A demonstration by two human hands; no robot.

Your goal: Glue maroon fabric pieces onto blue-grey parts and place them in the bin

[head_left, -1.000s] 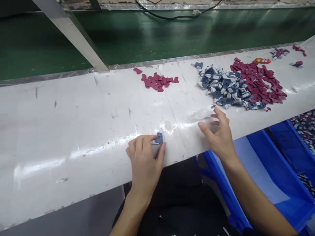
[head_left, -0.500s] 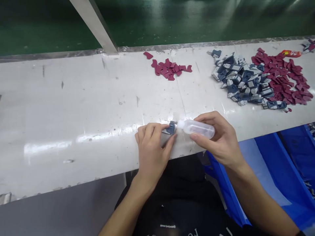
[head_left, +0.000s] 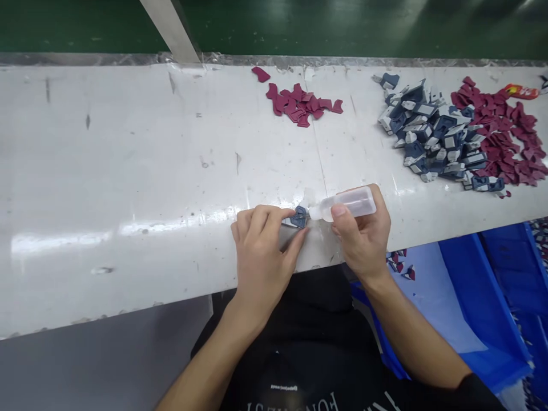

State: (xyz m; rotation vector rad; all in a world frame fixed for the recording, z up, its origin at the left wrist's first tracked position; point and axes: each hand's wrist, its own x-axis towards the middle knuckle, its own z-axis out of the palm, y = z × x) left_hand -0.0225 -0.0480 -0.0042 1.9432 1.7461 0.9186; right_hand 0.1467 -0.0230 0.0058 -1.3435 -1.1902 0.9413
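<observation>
Cool, diffuse light brightens the white tabletop around the translucent squeeze bottle. A broken streak of glare lies well to the left of the bottle, whitest at its far end; fainter sheen marks the dim green panel beyond it. A soft shadow shows beneath the left hand, left of the bottle. Below the bottle, the black shirt is deeply dark, its smallest lettering blurred. Fine detail is soft throughout.
</observation>
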